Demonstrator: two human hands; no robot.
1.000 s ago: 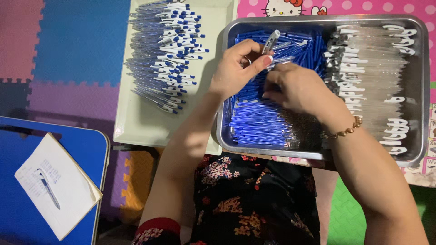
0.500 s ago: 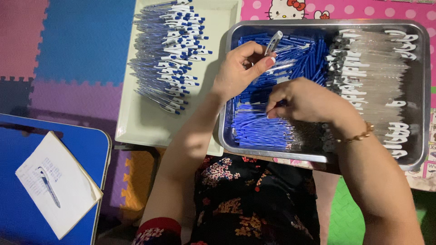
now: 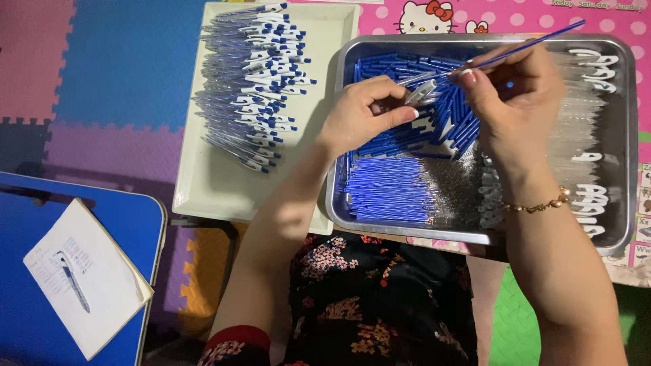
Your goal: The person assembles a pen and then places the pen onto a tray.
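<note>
The left hand (image 3: pixel 363 115) pinches a short clear pen barrel (image 3: pixel 422 91) with a white tip between thumb and forefinger, over the blue parts in the steel tray (image 3: pixel 627 142). The right hand (image 3: pixel 515 95) has its fingers closed on a thin blue refill (image 3: pixel 522 47), whose lower end meets the barrel's open end while its far end points up past the tray's rim. The refill looks very light and slightly springy, likely to bend if pushed off-axis, so a grip near the entering end seems wise; the barrel looks stiff, smooth and a little slippery, best held mid-length. Compared with half a second ago, the right hand has risen from the tray bed with the refill, and the barrel now lies lower and flatter. Finished pens (image 3: pixel 254 81) fill the white tray (image 3: pixel 217 183) on the left
</note>
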